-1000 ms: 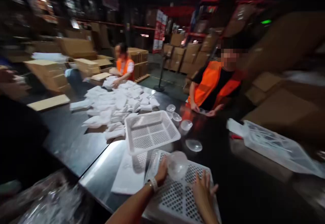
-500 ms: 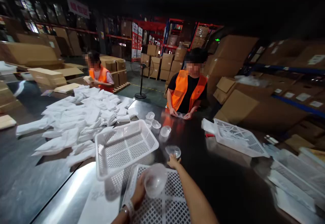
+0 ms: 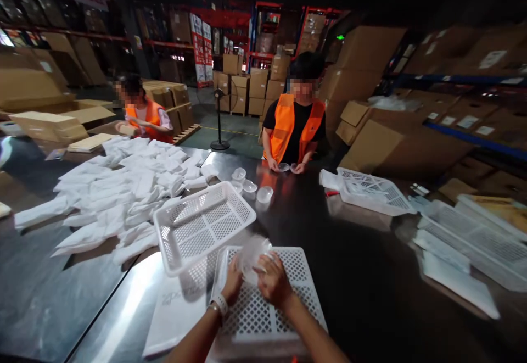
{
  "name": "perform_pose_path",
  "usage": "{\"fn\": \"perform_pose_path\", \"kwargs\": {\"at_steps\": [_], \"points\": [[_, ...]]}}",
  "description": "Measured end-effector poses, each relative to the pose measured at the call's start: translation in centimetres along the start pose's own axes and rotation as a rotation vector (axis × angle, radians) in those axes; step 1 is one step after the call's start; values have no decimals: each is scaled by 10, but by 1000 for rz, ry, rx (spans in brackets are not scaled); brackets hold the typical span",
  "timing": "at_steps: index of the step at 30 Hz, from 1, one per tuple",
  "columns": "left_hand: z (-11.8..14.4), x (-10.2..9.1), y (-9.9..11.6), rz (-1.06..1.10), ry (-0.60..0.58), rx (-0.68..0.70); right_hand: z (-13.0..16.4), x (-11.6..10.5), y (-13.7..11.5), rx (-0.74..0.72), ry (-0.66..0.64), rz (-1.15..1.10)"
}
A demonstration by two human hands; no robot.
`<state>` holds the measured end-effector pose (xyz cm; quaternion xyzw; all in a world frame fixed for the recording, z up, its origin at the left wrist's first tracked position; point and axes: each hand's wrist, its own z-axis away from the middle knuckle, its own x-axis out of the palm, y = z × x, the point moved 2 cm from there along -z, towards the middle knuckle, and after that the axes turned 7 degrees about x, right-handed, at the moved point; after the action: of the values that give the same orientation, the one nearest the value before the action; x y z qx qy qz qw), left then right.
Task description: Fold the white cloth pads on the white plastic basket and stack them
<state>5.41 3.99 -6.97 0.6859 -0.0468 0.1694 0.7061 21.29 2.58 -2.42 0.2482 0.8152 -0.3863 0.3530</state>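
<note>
My left hand point(image 3: 233, 281) is closed on the left side of a clear plastic bowl point(image 3: 251, 256), blurred by motion. My right hand point(image 3: 273, 281) has its fingers curled at the bowl's right side, gripping clear plastic. The outlines of the held pieces overlap, so I cannot tell exactly how they sit together. Beneath both hands lies a white perforated plastic basket point(image 3: 307, 280), apparently upside down. Beyond it stand several more clear bowls, the nearest being a single bowl point(image 3: 264, 194).
An upright white basket point(image 3: 162, 253) stands ahead left, beside a pile of white wrapped packets point(image 3: 111, 187). Across the metal table point(image 3: 349, 286), a co-worker in an orange vest point(image 3: 284, 118) holds clear pieces. More baskets point(image 3: 382, 201) lie right. Another person point(image 3: 152, 118) works back left.
My right hand has drawn back from the far table, bringing a clear bowl to the one in my left hand. The co-worker's clear pieces have moved apart. The view has shifted slightly.
</note>
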Motion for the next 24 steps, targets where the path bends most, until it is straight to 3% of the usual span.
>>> {"fn": "perform_pose_path", "kwargs": {"at_steps": [2, 5, 10, 14, 16, 19, 22, 24], "points": [[-1, -1, -2, -3, 0, -2, 18, 23, -6, 14, -53, 43], [-2, 0, -4, -7, -11, -8, 27, 43, 3, 129, 10, 36], [-2, 2, -3, 31, -46, -74, 25, 48, 24, 236, 149, 1], [-2, 1, -1, 33, -36, -57, 27, 45, 24, 265, 200, -121], [-2, 0, -1, 34, -40, -54, 29, 44, 22, 340, 257, -243], [-1, -3, -2, 26, -60, -79, 30, 41, 25, 598, 373, -499], [-1, -5, -1, 5, -60, -95, 30, 34, 36, 860, 489, -937], [0, -5, 1, 1, -65, -93, 28, 25, 45, 941, 573, -1189]]}}
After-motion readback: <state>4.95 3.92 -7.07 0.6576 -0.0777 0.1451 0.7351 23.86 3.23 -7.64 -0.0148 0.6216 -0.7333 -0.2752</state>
